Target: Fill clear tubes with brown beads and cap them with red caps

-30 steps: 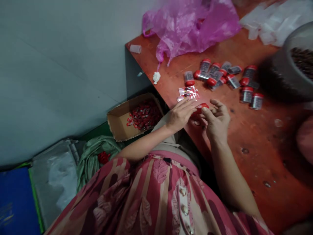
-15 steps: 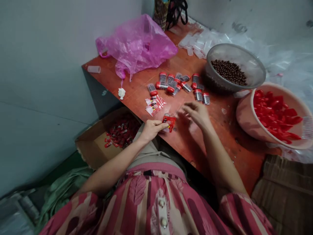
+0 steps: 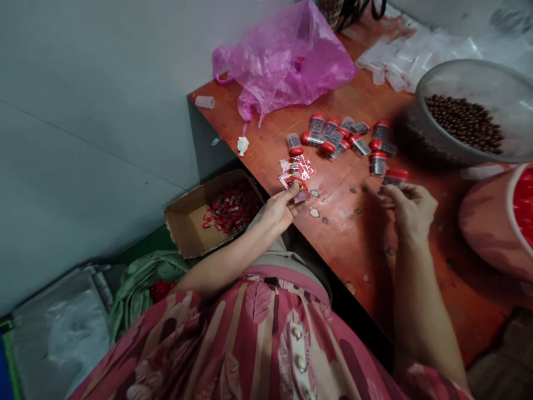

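Observation:
My left hand (image 3: 278, 215) pinches a small red printed plastic label (image 3: 303, 194) between thumb and fingers at the table's near edge. Just beyond it lies a small overlapping pile of similar labels (image 3: 296, 165). To the right, my right hand (image 3: 412, 208) has its fingers closed on a small clear container (image 3: 393, 178) with a red cap and dark contents; the fingers partly cover it. Several more red-capped containers (image 3: 332, 140) lie or stand loosely grouped on the table, beyond both hands.
A cardboard box (image 3: 183, 230) of red-capped pieces sits below the table edge. A pink plastic bag (image 3: 287, 61) lies at the back. At right stand a grey bowl (image 3: 433, 139) with brown balls and a pink basin (image 3: 487, 222) with red pieces. Clear plastic pieces (image 3: 416, 55) are heaped behind.
My right hand has moved right, away from the left hand, and closed on a red-capped container. My left hand has brought the label over beside the label pile. The view has shifted.

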`<state>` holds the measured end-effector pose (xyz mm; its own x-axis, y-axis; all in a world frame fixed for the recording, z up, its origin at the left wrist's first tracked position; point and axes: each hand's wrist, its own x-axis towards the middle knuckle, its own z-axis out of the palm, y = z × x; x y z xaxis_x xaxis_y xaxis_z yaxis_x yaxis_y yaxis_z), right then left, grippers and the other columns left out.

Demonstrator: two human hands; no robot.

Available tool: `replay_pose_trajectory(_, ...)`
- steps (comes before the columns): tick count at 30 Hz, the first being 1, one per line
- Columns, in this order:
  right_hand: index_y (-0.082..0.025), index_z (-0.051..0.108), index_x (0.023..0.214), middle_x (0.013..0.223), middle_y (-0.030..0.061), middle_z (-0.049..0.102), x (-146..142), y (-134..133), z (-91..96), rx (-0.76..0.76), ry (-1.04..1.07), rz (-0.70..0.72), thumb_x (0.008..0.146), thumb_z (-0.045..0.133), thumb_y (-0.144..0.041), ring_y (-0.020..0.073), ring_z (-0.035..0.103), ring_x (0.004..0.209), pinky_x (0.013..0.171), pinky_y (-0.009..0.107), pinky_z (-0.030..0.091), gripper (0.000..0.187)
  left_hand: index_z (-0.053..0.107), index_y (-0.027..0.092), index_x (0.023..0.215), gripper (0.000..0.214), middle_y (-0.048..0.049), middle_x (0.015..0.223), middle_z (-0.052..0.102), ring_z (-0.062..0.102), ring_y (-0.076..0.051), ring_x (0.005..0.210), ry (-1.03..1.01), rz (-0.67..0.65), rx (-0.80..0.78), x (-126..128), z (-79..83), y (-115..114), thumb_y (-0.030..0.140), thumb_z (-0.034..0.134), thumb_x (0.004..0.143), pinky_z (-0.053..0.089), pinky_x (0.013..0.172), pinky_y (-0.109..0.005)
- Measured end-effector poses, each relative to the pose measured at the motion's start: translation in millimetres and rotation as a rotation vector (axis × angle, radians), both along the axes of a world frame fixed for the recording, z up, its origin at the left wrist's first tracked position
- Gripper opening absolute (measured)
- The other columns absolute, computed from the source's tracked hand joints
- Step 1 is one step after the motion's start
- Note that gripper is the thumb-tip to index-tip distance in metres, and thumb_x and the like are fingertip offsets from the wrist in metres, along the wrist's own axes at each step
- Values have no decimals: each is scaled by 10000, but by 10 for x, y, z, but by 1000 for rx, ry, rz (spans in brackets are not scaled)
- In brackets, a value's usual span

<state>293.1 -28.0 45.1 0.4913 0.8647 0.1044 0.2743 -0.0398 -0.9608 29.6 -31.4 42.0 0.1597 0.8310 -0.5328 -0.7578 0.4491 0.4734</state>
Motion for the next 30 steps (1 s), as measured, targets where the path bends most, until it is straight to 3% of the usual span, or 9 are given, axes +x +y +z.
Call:
replay_pose_trajectory(5,-168,641,814,624,-9,650,-958,-641,13,-54,258,207,656,782,-325,101,546,459,461,237,447,263,616,122,726,130,3,650,650,647,-102,606,-67,51,8,66,65,-3,163,718,796,560,671,-237)
replay_pose_trajectory(9,-175,626,850,707,-1,677,-1356,-794,-79,-66,276,276,708,770,-361,99,567,517,492,234,473,276,613,117,720,153,-2,656,654,634,-94,596,-84,54,45,130,82,-21,174,745,772,532,660,-216)
replay_pose_trajectory(15,-174,613,871,729,5,672,-1415,-752,-211,-54,191,229,725,759,-404,110,581,562,539,254,486,309,612,110,707,238,9,632,637,595,-79,570,-23,29,101,193,84,-98,222,821,686,474,619,-200)
replay_pose_trajectory(23,-179,609,862,641,-29,640,-1403,-703,-179,-53,296,264,719,760,-402,99,548,476,470,236,471,305,633,111,720,432,20,639,639,574,-77,550,31,-86,250,148,40,-90,351,913,494,451,582,-214)
replay_pose_trajectory(28,-187,623,898,752,3,683,-1367,-711,-231,23,96,214,759,731,-400,119,605,603,550,250,508,277,669,101,702,391,-8,679,669,605,-95,600,92,-221,249,103,1,-77,326,911,493,473,625,-237)
replay_pose_trajectory(30,-191,624,886,721,-10,673,-1351,-711,-235,26,108,234,758,736,-385,111,593,577,536,241,503,258,687,102,699,361,-17,677,677,608,-101,598,107,-252,254,85,0,-74,329,899,516,476,622,-245)
